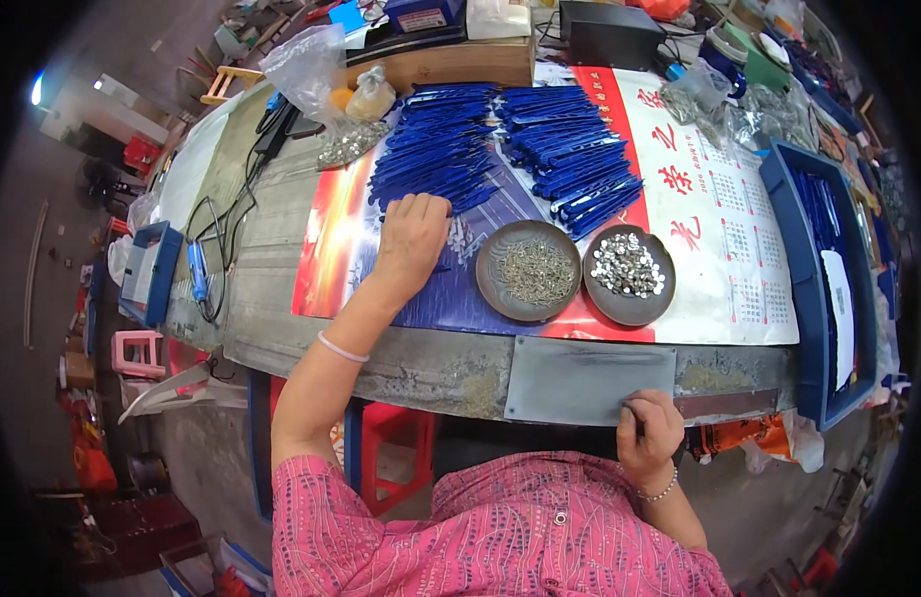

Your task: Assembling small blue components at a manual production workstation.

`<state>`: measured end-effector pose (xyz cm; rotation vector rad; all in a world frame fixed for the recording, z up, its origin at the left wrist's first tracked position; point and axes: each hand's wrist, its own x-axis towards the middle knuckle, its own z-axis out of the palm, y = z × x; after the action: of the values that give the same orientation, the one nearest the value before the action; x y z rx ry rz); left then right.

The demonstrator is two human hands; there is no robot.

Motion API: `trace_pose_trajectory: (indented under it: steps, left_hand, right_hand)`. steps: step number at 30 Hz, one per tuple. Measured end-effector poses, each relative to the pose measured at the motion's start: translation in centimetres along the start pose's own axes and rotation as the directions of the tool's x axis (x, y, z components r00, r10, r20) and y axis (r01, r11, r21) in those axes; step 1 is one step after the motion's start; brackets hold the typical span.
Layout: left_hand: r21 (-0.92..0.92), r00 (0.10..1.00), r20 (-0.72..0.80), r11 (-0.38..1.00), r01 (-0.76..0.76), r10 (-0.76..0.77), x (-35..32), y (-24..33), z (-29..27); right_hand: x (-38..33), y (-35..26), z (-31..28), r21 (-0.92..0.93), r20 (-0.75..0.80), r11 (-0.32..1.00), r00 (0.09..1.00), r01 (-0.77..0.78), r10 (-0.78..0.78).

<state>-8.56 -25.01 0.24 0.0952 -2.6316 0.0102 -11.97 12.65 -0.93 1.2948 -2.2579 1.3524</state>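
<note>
My left hand (413,244) reaches to the near edge of a pile of slim, glossy blue strips (433,139). Its fingers curl down, and whatever they pinch is hidden. A second pile of such strips (570,149) lies to the right. In front of the piles, one round dark dish (487,291) holds small thin metal pieces like pins. Beside it, another dish (620,316) carries small round silvery discs. At the table's front edge my right hand (649,430) is closed by the corner of a flat grey plate (580,378); any thing in its fingers is too hidden to name.
A printed poster sheet (744,298) covers much of the worktable. On the right stands a blue tray (794,229) with more blue strips. Bags of small parts (346,144), a wooden box (441,68) and a black box (610,38) line the back. A cabled blue tool (198,271) lies left.
</note>
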Motion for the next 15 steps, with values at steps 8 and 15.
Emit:
trace_pose_trajectory:
  steps: [8,15]
  left_hand:
    - [-0.505,0.969,-0.123,0.854,0.126,-0.216,-1.5,3.5,-4.8]
    - [-0.973,0.845,0.060,0.156,0.167,-0.531,-7.4,9.9,-9.2]
  right_hand:
    - [1.2,-1.8,-1.7,0.120,0.188,0.948,0.945,-0.294,0.269]
    - [11.7,-2.6,0.0,-0.012,0.459,0.998,0.887,0.064,-0.052]
